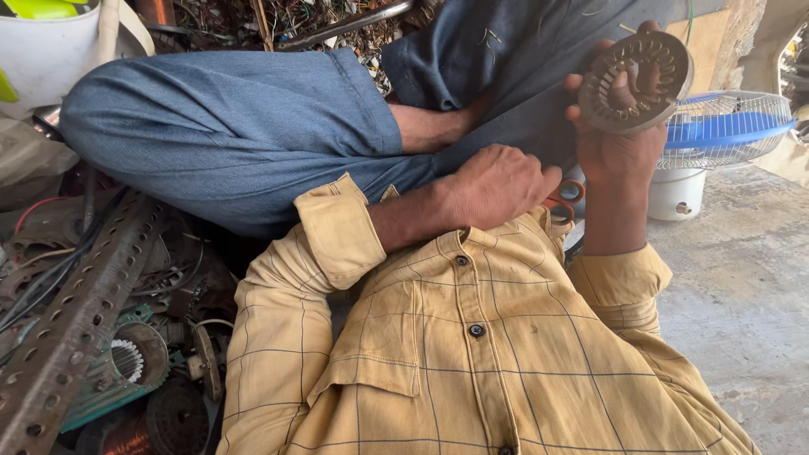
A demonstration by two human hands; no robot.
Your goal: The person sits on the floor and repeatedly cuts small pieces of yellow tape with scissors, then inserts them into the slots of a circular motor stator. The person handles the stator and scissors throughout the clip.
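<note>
My right hand (pixel 619 147) is raised at the upper right and grips a round metal stator ring (pixel 636 80) with slotted inner teeth, fingers hooked through its centre. Lower, over my lap, my left hand (pixel 497 185) is closed, with the orange loop handles of a pair of scissors (pixel 566 200) at its fingertips; the blades are hidden. Both arms wear a yellow checked shirt (pixel 472 354) with rolled sleeves. My crossed legs in blue trousers (pixel 236 126) lie behind the hands.
A table fan with blue blades and a white wire guard (pixel 725 126) stands at the right on a concrete floor (pixel 742 303). At the left lie a perforated metal angle bar (pixel 76 320), motor parts and wires. A white bucket (pixel 42 55) sits top left.
</note>
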